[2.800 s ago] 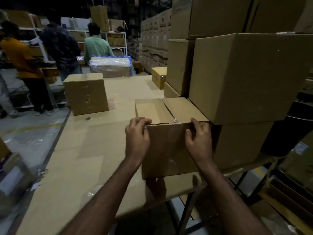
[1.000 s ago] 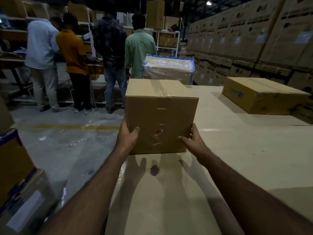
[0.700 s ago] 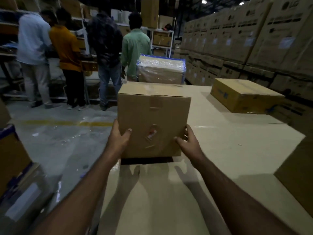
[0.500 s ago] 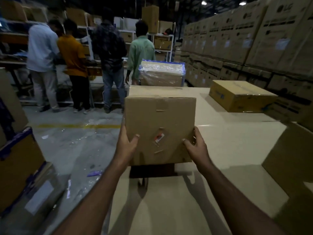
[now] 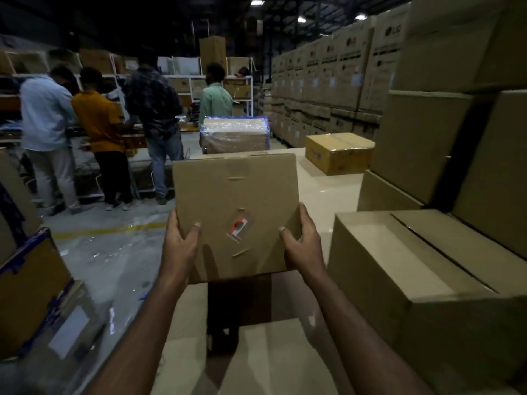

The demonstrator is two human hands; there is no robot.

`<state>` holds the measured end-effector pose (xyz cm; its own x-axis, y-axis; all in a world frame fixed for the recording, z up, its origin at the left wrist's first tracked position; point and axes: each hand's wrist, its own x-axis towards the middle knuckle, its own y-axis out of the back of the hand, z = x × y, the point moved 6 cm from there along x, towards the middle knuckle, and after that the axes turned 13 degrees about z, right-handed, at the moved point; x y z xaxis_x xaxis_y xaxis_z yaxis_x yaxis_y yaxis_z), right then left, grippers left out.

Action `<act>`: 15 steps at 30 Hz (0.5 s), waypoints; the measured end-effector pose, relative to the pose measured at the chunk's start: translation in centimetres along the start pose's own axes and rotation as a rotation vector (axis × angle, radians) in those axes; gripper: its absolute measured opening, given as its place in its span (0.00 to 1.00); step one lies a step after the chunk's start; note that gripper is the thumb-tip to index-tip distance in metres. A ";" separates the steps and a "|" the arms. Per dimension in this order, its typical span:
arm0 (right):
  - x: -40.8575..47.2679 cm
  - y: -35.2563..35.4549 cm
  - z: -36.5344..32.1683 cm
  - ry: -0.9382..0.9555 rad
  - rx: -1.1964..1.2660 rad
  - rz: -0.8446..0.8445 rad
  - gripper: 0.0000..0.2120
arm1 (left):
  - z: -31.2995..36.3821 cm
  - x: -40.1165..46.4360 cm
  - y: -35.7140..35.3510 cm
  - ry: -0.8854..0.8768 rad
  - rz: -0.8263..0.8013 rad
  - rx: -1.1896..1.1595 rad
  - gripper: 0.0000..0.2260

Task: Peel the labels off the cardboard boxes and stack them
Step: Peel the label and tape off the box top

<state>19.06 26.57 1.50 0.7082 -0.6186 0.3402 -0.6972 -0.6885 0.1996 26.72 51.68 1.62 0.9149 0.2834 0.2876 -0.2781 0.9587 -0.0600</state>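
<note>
From the head view, a plain brown cardboard box (image 5: 235,215) is held up above the pale worktop (image 5: 328,192), its near face turned toward the camera and its dark shadow falling on the surface below. That face carries a small label remnant (image 5: 239,223) with a red-and-white scrap under clear tape, set a little below the middle, plus a few short strips of tape scattered above and below it; a wider band of clear tape runs down from the top edge. The left hand (image 5: 179,246) grips the box at its lower left edge, thumb pressed flat on the near face and the fingers wrapped behind out of sight. The right hand (image 5: 303,243) grips the lower right edge the same way, thumb on the face beside the corner. The label remnant lies between the two thumbs, touched by neither. Just to the right stands a second cardboard box (image 5: 413,280) on the worktop, close to the right forearm, with taller stacked boxes (image 5: 445,138) behind it.
</note>
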 end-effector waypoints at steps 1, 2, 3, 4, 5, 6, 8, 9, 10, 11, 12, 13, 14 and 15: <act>-0.8 1.5 -0.4 0.022 -0.011 0.022 0.36 | 0.9 -1.6 0.2 -0.014 -0.001 -0.014 0.21; -1.8 3.0 -0.7 0.042 -0.013 0.043 0.36 | 1.7 -3.0 0.4 -0.021 -0.001 -0.018 0.20; -2.8 4.5 -1.1 0.062 -0.006 0.058 0.36 | 2.3 -4.5 0.6 -0.025 0.000 -0.017 0.20; -3.8 5.9 -1.4 0.074 0.000 0.067 0.36 | 3.0 -6.0 0.8 -0.031 -0.003 -0.012 0.21; -4.9 7.2 -1.7 0.087 0.009 0.068 0.35 | 3.6 -7.4 1.2 -0.038 -0.005 -0.008 0.21; -6.1 8.5 -2.1 0.094 0.020 0.065 0.35 | 4.3 -8.8 1.6 -0.047 -0.008 -0.004 0.22; -8.1 10.9 -2.6 0.127 0.020 0.058 0.35 | 5.5 -11.2 2.4 -0.063 -0.009 0.012 0.23; -9.0 11.9 -3.0 0.152 0.011 0.057 0.35 | 6.1 -12.4 2.9 -0.076 -0.002 0.022 0.23; -9.9 12.8 -3.2 0.178 0.005 0.062 0.36 | 6.6 -13.5 3.3 -0.089 0.007 0.037 0.23; -10.7 13.5 -3.5 0.198 0.002 0.069 0.36 | 7.2 -14.5 3.8 -0.102 0.020 0.055 0.23; -11.4 14.1 -3.6 0.210 0.005 0.073 0.36 | 7.7 -15.4 4.2 -0.112 0.031 0.066 0.23; -12.0 14.7 -3.8 0.214 0.009 0.072 0.35 | 8.0 -16.2 4.6 -0.116 0.040 0.074 0.23; -12.5 15.0 -3.8 0.218 0.011 0.067 0.35 | 8.3 -17.0 5.0 -0.117 0.050 0.082 0.23; -13.1 15.3 -3.9 0.221 0.011 0.060 0.35 | 8.4 -17.7 5.5 -0.114 0.060 0.091 0.23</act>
<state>-1.34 25.60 3.69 0.6235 -0.5610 0.5445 -0.7349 -0.6582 0.1634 6.54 51.71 4.26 0.8580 0.3306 0.3931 -0.3617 0.9323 0.0052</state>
